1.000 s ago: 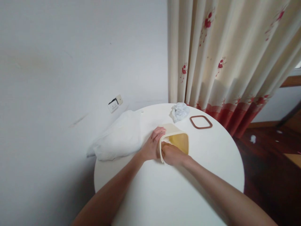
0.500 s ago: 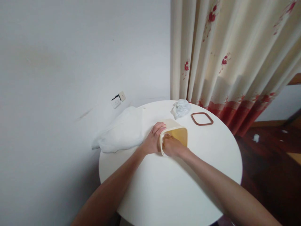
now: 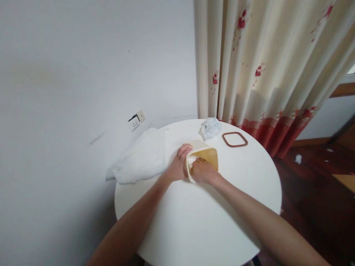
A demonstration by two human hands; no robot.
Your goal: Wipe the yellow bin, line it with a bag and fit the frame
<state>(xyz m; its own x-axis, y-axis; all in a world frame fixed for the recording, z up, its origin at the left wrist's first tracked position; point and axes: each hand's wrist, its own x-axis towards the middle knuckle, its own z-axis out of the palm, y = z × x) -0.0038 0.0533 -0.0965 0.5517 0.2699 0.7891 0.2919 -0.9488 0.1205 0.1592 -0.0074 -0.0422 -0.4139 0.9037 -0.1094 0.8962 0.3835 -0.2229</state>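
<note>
A cream plastic container (image 3: 202,150) lies tipped on its side on the round white table (image 3: 194,221), its open mouth toward me. My left hand (image 3: 179,165) grips its left outer wall with fingers curled over the top. My right hand (image 3: 201,170) reaches into the mouth; its fingers are hidden inside, so I cannot see whether they hold anything. A brown rectangular seal ring (image 3: 234,139) lies flat to the right behind the container. A crumpled pale cloth (image 3: 210,127) sits at the table's far edge.
A large white cloth (image 3: 141,157) drapes over the table's left edge against the white wall. A wall socket (image 3: 135,120) sits just behind it. Floral cream and red curtains (image 3: 263,74) hang behind the table. Dark wooden floor (image 3: 313,199) lies to the right.
The hands and container keep nearly the same pose. The view has shifted slightly, and my right hand seems a little deeper in the container's mouth.
</note>
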